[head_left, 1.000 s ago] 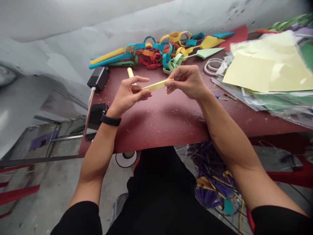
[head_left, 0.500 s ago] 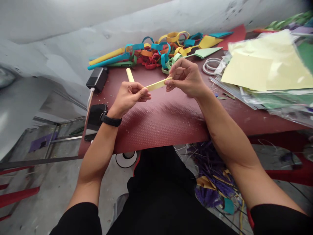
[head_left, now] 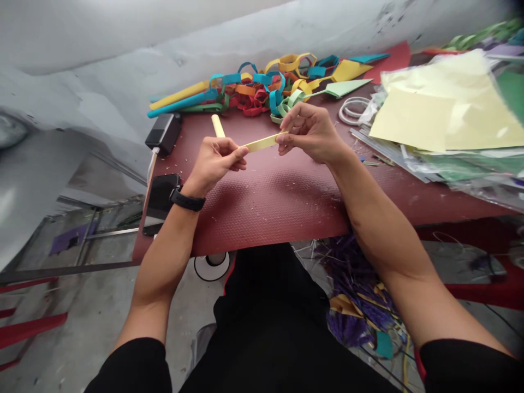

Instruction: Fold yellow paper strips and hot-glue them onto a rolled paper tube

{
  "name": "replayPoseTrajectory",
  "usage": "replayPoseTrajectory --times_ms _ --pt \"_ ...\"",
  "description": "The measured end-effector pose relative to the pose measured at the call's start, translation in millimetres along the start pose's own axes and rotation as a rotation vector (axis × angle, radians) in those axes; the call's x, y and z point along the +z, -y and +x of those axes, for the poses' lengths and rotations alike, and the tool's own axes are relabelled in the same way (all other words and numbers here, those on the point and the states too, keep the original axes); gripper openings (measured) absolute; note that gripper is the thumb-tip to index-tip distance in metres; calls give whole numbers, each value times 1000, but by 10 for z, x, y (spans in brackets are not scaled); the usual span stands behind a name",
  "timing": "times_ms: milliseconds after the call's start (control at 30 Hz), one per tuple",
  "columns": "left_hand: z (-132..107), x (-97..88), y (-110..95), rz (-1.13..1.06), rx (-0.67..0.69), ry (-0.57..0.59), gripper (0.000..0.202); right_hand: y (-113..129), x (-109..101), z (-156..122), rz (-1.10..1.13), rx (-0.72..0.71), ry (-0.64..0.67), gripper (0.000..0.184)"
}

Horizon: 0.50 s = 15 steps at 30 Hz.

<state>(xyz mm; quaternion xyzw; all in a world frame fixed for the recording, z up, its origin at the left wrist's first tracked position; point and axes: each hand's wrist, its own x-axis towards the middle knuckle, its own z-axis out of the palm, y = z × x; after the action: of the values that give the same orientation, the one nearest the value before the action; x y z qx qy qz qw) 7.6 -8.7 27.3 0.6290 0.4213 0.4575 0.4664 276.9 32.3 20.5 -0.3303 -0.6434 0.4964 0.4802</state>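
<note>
No lettering, label, brand, number or sign is showing legibly anywhere, on the table (head_left: 262,210) or around it.

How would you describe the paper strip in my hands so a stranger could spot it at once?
Find the dark red table. Over it, your left hand and right hand pinch a pale yellow strip near its two ends. Unlike the similarly coloured roll beyond your left hand, it is a thin band stretched between your fingers.

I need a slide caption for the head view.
Left hand and right hand holding a yellow strip above a dark-red table.
</note>
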Motion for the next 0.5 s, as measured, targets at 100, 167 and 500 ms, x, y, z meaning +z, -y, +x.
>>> replayPoseTrajectory --times_ms 100,167,500 --pt "-1 -3 3 -10 -5 9 62 3 0 0 -6 -11 -3 55" --pt "-4 -5 2 -1 6 11 59 7 5 1 -5 -28 -4 54" --pt "-18 181 73 51 124 41 48 -10 152 -20 1 -53 95 52"
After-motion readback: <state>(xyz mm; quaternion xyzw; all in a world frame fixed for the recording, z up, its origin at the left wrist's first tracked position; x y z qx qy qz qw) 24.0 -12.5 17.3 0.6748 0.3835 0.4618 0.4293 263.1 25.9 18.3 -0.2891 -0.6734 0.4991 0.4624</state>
